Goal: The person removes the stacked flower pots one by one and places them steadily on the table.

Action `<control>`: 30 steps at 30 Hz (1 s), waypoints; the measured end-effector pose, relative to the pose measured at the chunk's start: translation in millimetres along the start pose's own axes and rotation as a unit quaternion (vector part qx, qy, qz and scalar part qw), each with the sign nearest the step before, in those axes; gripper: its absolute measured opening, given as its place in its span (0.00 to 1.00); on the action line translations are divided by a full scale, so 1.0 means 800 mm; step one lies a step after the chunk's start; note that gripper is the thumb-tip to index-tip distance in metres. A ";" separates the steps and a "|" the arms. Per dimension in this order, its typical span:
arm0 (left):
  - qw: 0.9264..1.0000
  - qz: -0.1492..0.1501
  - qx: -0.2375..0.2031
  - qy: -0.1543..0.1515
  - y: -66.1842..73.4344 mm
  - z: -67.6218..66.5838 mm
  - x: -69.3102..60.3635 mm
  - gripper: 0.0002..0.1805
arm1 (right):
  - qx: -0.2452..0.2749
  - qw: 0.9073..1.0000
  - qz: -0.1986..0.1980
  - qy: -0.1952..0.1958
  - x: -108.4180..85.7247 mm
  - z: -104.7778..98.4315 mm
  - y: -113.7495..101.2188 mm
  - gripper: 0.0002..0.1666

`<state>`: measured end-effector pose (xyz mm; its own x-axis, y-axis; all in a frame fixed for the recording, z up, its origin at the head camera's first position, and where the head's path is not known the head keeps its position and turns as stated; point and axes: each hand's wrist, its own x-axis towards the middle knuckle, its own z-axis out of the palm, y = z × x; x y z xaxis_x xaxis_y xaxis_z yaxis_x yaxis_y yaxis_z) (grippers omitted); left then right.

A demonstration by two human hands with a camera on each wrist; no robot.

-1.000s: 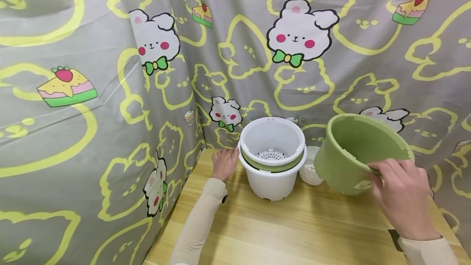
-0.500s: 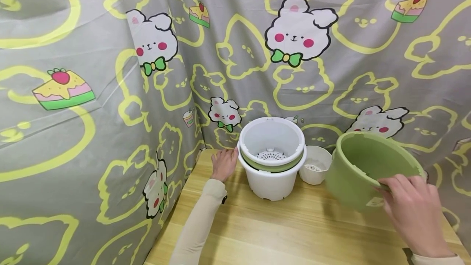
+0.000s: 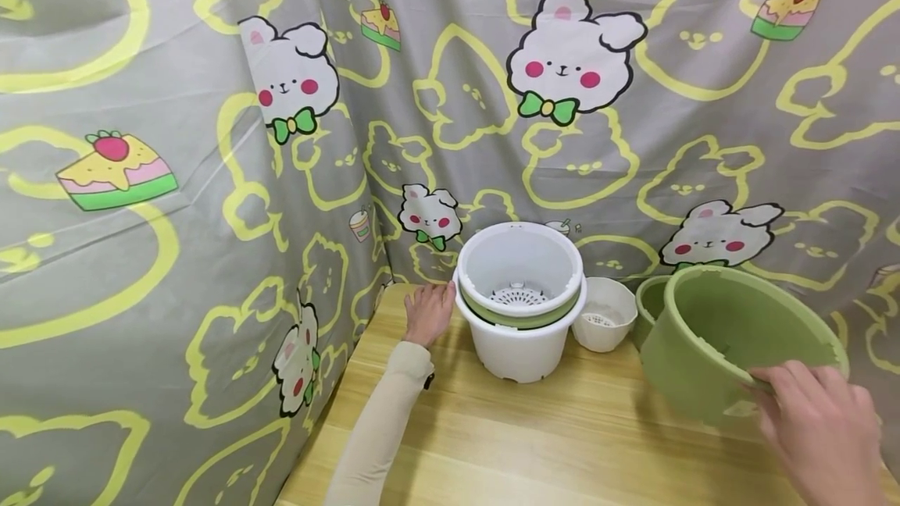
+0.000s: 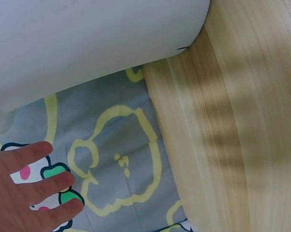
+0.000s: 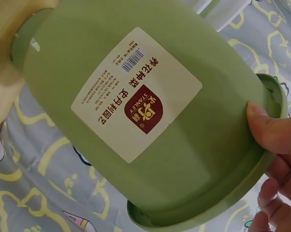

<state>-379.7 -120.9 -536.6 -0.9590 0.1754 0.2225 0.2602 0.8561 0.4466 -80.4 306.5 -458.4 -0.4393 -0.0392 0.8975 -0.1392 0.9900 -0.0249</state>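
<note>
My right hand (image 3: 819, 420) pinches the near rim of a large green flowerpot (image 3: 678, 373), thumb outside. The pot tilts above the table's right side; its paper label (image 5: 138, 94) shows in the right wrist view. At the middle stands a white flowerpot (image 3: 516, 354) with a green pot (image 3: 548, 322) and another white pot (image 3: 485, 256) nested inside. My left hand (image 3: 429, 315) is at the left of this stack, fingertips by the outer rim. In the left wrist view its fingers (image 4: 53, 186) are extended and spread.
A small white faceted pot (image 3: 605, 295) stands right of the stack. Beside it is a smaller green pot (image 3: 650, 295), partly hidden behind the held one. Patterned grey curtain (image 3: 464, 84) hangs behind and left of the wooden table (image 3: 527, 443).
My right hand has carried the large green flowerpot right and downward, uncovering the small white pot and part of the smaller green pot. The left hand stays by the stack.
</note>
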 end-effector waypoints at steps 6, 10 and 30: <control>1.000 0.000 -0.006 -0.005 0.002 -0.003 0.001 0.40 | -0.015 0.998 0.024 -0.048 -0.007 -0.013 0.003 0.42; 1.000 0.002 -0.001 -0.005 0.002 -0.003 -0.001 0.40 | -0.014 0.998 0.031 -0.055 -0.015 -0.015 0.003 0.43; 1.000 0.001 -0.003 -0.007 0.003 -0.004 -0.004 0.40 | 0.005 0.993 0.011 -0.116 -0.077 0.016 0.020 0.43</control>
<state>-375.4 -121.0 -533.2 -0.9598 0.1842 0.2117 0.2632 0.8526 0.4514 -66.9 323.1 -519.9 -0.6355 -0.0492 0.7706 -0.1349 0.9897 -0.0482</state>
